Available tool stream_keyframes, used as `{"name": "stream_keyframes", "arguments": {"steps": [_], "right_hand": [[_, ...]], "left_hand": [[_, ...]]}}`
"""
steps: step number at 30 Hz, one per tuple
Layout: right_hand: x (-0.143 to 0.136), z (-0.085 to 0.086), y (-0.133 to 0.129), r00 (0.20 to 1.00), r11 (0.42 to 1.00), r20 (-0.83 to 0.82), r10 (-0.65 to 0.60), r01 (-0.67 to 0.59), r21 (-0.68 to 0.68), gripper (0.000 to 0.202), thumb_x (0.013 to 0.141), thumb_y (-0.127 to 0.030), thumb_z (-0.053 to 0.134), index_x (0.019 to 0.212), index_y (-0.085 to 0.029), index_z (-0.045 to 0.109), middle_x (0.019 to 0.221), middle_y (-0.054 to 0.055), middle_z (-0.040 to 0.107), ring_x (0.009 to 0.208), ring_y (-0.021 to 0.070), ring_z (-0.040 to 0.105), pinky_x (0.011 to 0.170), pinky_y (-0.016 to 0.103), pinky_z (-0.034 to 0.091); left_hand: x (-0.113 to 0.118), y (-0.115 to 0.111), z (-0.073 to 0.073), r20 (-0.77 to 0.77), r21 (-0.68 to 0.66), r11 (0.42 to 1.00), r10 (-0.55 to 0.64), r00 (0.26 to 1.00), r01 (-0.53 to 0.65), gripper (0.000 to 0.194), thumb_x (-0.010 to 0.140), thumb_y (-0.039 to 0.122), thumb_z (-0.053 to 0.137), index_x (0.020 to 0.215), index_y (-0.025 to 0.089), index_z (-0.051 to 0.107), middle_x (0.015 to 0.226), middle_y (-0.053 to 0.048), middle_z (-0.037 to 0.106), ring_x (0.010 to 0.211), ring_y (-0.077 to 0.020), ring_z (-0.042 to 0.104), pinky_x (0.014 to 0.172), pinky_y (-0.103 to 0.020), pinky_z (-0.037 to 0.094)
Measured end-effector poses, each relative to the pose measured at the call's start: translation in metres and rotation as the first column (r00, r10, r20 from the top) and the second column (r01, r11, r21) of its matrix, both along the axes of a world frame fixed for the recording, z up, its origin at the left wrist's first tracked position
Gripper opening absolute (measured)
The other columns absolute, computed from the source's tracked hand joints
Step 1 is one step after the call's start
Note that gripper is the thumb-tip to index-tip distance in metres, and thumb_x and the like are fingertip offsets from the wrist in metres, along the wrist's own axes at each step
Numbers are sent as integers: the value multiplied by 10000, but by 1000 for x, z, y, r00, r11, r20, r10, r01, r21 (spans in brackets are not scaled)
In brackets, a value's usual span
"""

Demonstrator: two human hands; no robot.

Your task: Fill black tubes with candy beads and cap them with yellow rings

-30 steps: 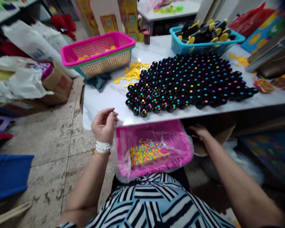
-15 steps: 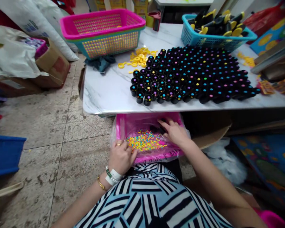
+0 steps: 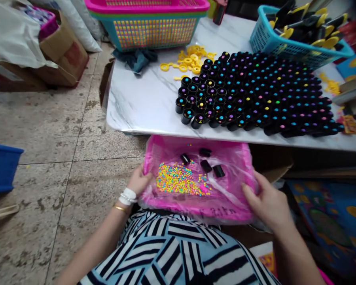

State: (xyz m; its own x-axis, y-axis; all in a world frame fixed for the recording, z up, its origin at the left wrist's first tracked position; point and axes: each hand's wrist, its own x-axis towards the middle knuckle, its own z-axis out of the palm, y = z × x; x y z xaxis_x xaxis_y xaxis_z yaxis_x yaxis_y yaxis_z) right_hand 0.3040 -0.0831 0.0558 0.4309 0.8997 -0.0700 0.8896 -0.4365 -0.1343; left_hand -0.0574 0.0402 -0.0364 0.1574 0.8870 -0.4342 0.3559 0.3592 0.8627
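A pink basket [image 3: 234,215] lined with clear plastic rests at my lap, below the table's front edge. My left hand [image 3: 139,181] grips its left rim, and my right hand [image 3: 267,200] is closed round the right rim. Inside lie many small coloured beads [image 3: 178,178], mostly toward the left, and several loose black caps [image 3: 218,171] in the middle and back. On the table above, rows of black caps [image 3: 246,95] stand packed together, with coloured beads showing in their tops.
The white marbled table [image 3: 142,107] holds yellow ring pieces [image 3: 192,59], a dark cloth [image 3: 136,59], stacked baskets [image 3: 154,31] and a blue basket [image 3: 290,49] of black and yellow items. Cardboard boxes [image 3: 65,51] and a blue container [image 3: 2,168] stand on the floor at left.
My right hand has left the black pieces inside the basket and moved to its right rim. My left hand has shifted to the left rim. Several loose black caps now show inside.
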Motion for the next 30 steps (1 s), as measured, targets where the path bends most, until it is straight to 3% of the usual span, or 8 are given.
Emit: {"name": "stream_keyframes", "arguments": {"steps": [4, 7, 11, 14, 17, 21, 26, 30], "right_hand": [[34, 0, -13, 992, 993, 53, -119, 119, -2, 481, 829, -466, 480, 1206, -212, 638, 568, 11, 600, 539, 235, 599, 563, 332, 464], [43, -15, -16, 998, 993, -14, -65, 64, -104, 475, 843, -491, 501, 1190, -200, 645, 646, 35, 650, 576, 238, 614, 574, 340, 487], [16, -25, -3, 983, 992, 177, 42, -63, 112, 489, 887, -387, 499, 1251, -76, 594, 1126, 214, 645, 1016, 350, 612, 857, 472, 501], [-21, -27, 20, 957, 927, 169, 234, -272, 257, 388, 921, -246, 475, 1280, -162, 595, 1240, 161, 608, 1118, 299, 568, 979, 446, 461], [-59, -37, 47, 829, 819, 22, 559, -555, 145, 360, 939, -201, 455, 1268, -210, 602, 1285, 117, 607, 1128, 250, 570, 971, 382, 482], [-98, -56, 75, 672, 661, -133, 728, -740, -122, 340, 927, -182, 473, 1243, -176, 595, 1270, 133, 629, 1059, 249, 620, 854, 350, 523], [-117, -52, 76, 816, 762, -216, 536, -578, -292, 614, 906, -546, 523, 1384, -168, 442, 830, 94, 735, 767, 271, 711, 665, 339, 529], [-103, -43, 73, 677, 650, -203, 708, -736, -187, 495, 953, -382, 501, 1421, -238, 428, 1200, 132, 671, 953, 253, 687, 738, 331, 530]], "left_hand": [[26, -20, -6, 65, 57, 997, -47, 997, 43, 488, 668, 184, 522, 1145, 131, 611, 904, -30, 705, 753, -180, 630, 726, -297, 522], [30, -22, -6, 67, 119, 988, -102, 993, 93, 498, 683, 177, 520, 1172, 130, 599, 904, -29, 691, 844, -198, 633, 805, -316, 509], [25, -15, -1, 15, 138, 976, -170, 985, 167, 519, 704, 189, 528, 1218, 134, 574, 830, -15, 672, 764, -191, 616, 730, -303, 500], [25, -16, 1, 24, 124, 980, -162, 987, 158, 562, 705, 191, 526, 1263, 132, 547, 881, -30, 678, 739, -180, 603, 703, -292, 500], [26, -24, 6, 44, 133, 982, -138, 989, 131, 592, 718, 196, 520, 1307, 146, 524, 940, -38, 686, 784, -185, 607, 742, -296, 504], [28, -37, 12, 54, 133, 989, -71, 996, 64, 567, 737, 192, 496, 1302, 165, 531, 985, -30, 678, 775, -167, 588, 752, -290, 493], [24, -37, 9, 42, 134, 988, -82, 996, 76, 545, 721, 173, 488, 1262, 138, 546, 905, -21, 664, 697, -147, 545, 700, -269, 466], [20, -32, 4, 3, 145, 981, -130, 992, 128, 532, 726, 164, 496, 1253, 146, 561, 791, 9, 629, 607, -129, 488, 640, -256, 441]]}}
